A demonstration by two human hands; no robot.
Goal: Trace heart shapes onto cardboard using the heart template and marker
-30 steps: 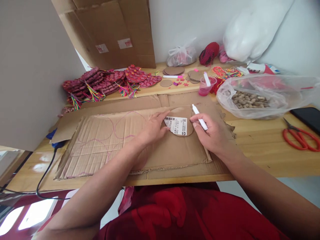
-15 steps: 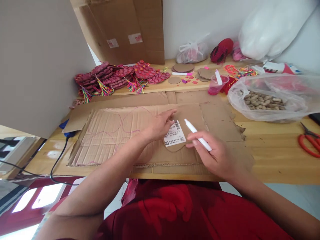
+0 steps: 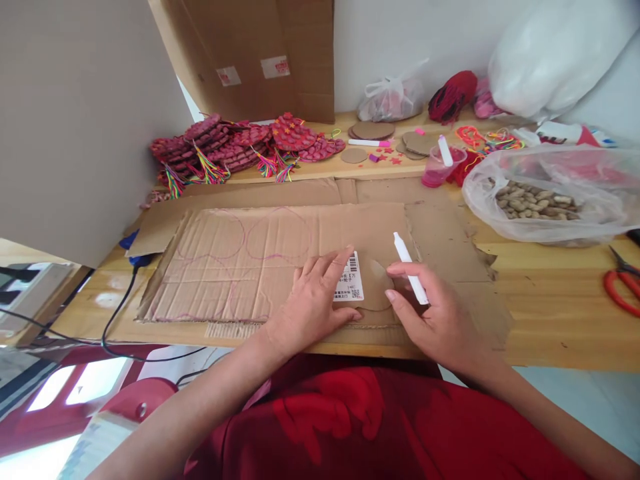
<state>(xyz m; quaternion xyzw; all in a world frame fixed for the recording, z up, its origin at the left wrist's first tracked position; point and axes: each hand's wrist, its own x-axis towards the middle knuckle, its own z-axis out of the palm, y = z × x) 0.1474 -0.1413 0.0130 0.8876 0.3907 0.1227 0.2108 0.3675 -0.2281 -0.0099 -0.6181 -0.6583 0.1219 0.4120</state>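
Observation:
A flat sheet of brown cardboard (image 3: 360, 223) lies in front of me, with several pink-purple outlines drawn on its left part. On its right part sits a round cardboard disc (image 3: 376, 287) bearing a white printed label (image 3: 354, 280). My left hand (image 3: 317, 293) rests flat over the disc's left side, fingers spread, covering part of the label. In my right hand (image 3: 440, 317) is a white marker (image 3: 407, 263), tip pointing up and away from me. The thumb and forefinger of that hand are at the disc's right edge.
Behind lie stacked red tasselled discs (image 3: 230, 150), cardboard rounds (image 3: 374, 130), another marker (image 3: 369, 143) and a pink plastic cup (image 3: 437, 170). To the right are a bag of peanuts (image 3: 537, 200) and red-handled scissors (image 3: 623, 290). A black cable (image 3: 120, 300) hangs at left.
My left hand has come nearer to me and now lies flat over the disc. The disc and its label have turned and shifted right. The marker has moved right, with my fingers at the disc.

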